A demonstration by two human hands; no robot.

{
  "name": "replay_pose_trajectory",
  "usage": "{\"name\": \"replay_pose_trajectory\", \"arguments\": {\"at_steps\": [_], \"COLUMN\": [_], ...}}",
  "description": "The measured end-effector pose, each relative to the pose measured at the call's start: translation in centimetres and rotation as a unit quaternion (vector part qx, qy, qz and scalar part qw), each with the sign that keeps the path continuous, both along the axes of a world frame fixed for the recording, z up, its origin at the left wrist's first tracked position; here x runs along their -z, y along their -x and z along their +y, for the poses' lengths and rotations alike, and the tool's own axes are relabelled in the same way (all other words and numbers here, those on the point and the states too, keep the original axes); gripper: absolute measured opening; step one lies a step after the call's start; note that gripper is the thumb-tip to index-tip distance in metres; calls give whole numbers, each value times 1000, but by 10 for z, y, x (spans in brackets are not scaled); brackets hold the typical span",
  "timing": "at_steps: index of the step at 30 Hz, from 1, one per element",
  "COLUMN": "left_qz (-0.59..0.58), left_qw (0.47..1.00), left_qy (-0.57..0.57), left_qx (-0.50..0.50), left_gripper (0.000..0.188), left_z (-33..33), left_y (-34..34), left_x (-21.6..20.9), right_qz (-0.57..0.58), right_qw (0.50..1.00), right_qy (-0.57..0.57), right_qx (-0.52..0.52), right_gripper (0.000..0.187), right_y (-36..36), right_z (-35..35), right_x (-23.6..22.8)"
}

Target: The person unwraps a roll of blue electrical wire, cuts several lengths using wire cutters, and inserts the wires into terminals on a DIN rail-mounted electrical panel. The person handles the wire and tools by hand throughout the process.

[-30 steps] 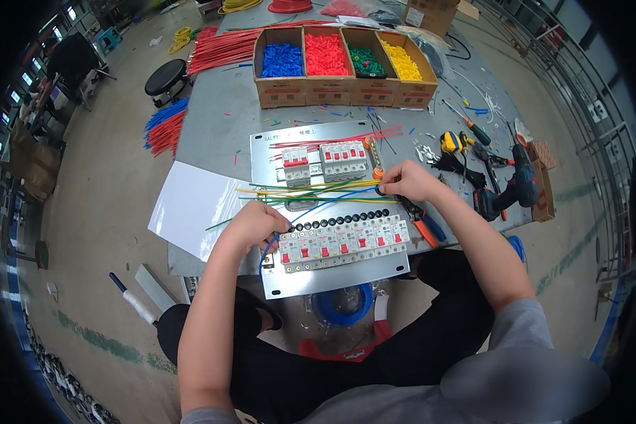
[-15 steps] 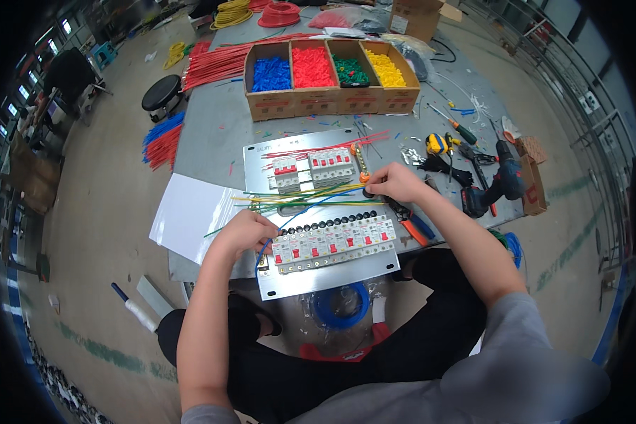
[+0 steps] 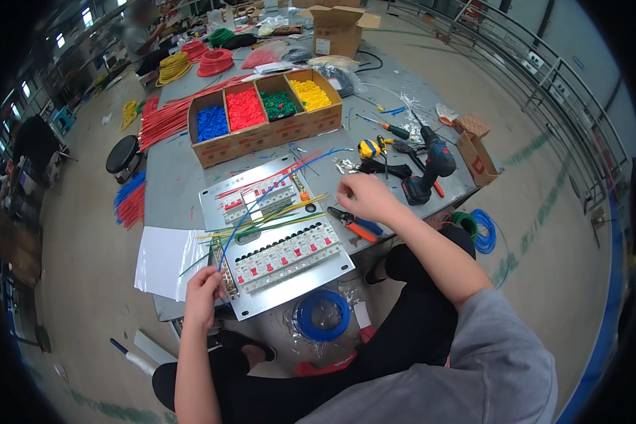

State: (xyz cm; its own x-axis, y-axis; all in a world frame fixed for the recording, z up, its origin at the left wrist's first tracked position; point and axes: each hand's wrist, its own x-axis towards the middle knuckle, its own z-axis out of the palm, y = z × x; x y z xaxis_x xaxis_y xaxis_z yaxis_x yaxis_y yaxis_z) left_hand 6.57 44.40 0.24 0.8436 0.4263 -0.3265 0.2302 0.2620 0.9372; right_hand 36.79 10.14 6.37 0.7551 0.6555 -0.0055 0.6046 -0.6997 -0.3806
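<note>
the left hand (image 3: 203,288) is pinching a blue wire (image 3: 312,162) low along its length, beside the terminal strip (image 3: 227,274), probably to steady that part while the rest is running loose. the wire is slanting up over the metal plate (image 3: 265,305), crossing yellow and green wires (image 3: 290,210); whether it is touching the small breakers (image 3: 272,192) cannot be told. the right hand (image 3: 364,198) is hovering with bent fingers near the wire strippers (image 3: 356,225); whether its grip is holding anything small cannot be told. the strippers are lying just off the plate, seemingly for easy reach.

half a second ago both hands were holding the wire across the plate; now its far end is pointing free past the upper edge, and the plate is appearing more tilted in view.
</note>
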Motion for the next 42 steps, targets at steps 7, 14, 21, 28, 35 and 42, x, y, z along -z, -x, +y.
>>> {"name": "replay_pose_trajectory", "arguments": {"at_steps": [7, 14, 21, 28, 35, 42], "left_qz": [-76, -70, -65, -75, -69, -137], "left_qw": [997, 996, 993, 993, 994, 977], "left_qy": [-4, -51, 97, 83, 87, 146], "left_qx": [10, -13, -12, -44, -13, -70], "left_gripper": [13, 15, 16, 16, 15, 8], "left_z": [-27, -62, -67, -109, -128, -116], "left_y": [49, 56, 53, 70, 46, 20], "left_x": [6, -3, -13, -25, -44, -68], "right_qz": [-33, -48, 81, 576, 495, 309], "right_qw": [980, 978, 932, 558, 832, 933], "right_qy": [98, 106, -168, -585, -252, -179], "right_qx": [170, 172, 310, 120, -1, -44], "right_gripper": [49, 61, 46, 37, 31, 57], "right_y": [-1, -19, -49, 64, 158, 176], "right_z": [-94, -113, -151, -86, -1, 47], "right_x": [81, 83, 95, 24, 23, 17]}}
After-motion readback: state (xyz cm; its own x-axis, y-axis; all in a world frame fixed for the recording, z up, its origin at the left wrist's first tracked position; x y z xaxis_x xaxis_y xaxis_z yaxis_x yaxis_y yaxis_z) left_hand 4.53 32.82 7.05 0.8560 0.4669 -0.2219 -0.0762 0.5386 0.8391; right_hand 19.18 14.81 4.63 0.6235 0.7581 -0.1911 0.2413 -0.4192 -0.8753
